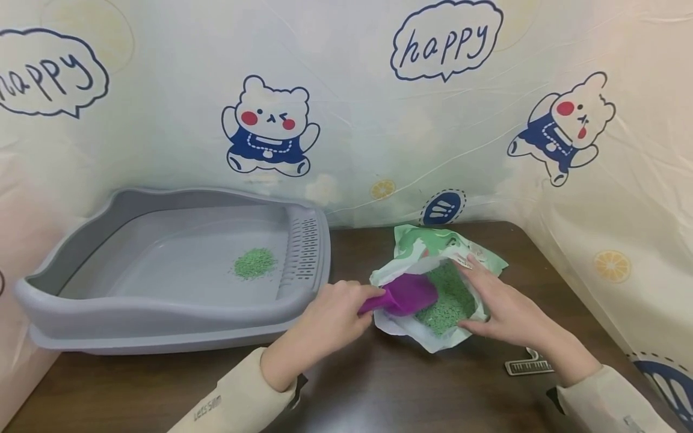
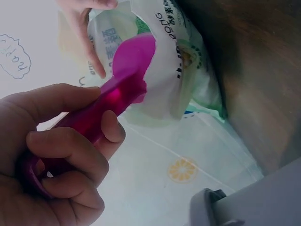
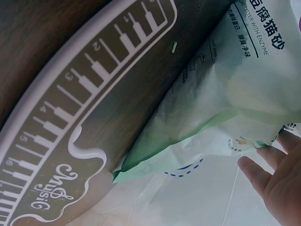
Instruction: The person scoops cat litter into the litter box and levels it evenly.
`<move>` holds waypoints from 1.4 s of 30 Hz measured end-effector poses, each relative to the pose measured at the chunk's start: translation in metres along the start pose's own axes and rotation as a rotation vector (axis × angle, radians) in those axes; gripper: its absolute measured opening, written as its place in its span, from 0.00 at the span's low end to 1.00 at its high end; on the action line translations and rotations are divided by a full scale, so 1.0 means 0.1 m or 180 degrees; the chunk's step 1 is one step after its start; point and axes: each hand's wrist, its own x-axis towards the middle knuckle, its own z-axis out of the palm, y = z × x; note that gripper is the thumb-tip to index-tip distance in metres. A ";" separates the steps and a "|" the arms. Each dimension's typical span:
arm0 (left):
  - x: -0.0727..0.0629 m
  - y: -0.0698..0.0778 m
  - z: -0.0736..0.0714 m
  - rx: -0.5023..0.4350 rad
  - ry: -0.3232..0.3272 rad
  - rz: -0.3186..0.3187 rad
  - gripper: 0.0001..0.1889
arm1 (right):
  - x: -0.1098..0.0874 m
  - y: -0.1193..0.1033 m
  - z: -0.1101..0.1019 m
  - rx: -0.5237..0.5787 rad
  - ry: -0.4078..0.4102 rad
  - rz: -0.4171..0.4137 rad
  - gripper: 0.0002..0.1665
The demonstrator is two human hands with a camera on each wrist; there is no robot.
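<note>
My left hand (image 1: 338, 316) grips the handle of a purple scoop (image 1: 408, 294), its fingers curled round it in the left wrist view. The scoop's head is inside the mouth of an opened cat litter bag (image 1: 397, 328), against green litter pellets (image 1: 449, 297). My right hand (image 1: 506, 304) rests against the bag's right side with fingers and thumb spread; in the right wrist view its fingers (image 3: 256, 174) look fairly straight where they touch the bag. Left of the bag, a grey litter box (image 1: 178, 310) has a small heap of green pellets (image 1: 254, 263) on its floor.
On the brown table (image 1: 373, 391), a flat piano-patterned piece (image 1: 527, 365) marked "Music" lies beneath my right forearm. A stray pellet (image 3: 174, 47) sits near it. A printed sheet (image 1: 352, 132) with bears stands behind and beside the table.
</note>
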 end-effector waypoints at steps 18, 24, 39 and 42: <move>0.11 -0.08 0.22 -0.0328 -0.0045 -0.0171 0.19 | 0.00 0.01 0.02 -0.0013 0.0035 -0.0028 0.66; 0.15 -0.08 0.27 -0.0501 -0.0080 -0.0226 0.19 | 0.00 0.02 0.03 0.0018 0.0068 -0.0051 0.64; 0.32 -0.07 0.43 -0.0495 -0.0120 -0.0154 0.20 | 0.00 0.02 0.04 0.0150 0.0053 -0.0048 0.65; 0.35 -0.05 0.44 -0.0487 -0.0146 -0.0169 0.20 | -0.01 0.02 0.04 0.0128 0.0048 -0.0032 0.65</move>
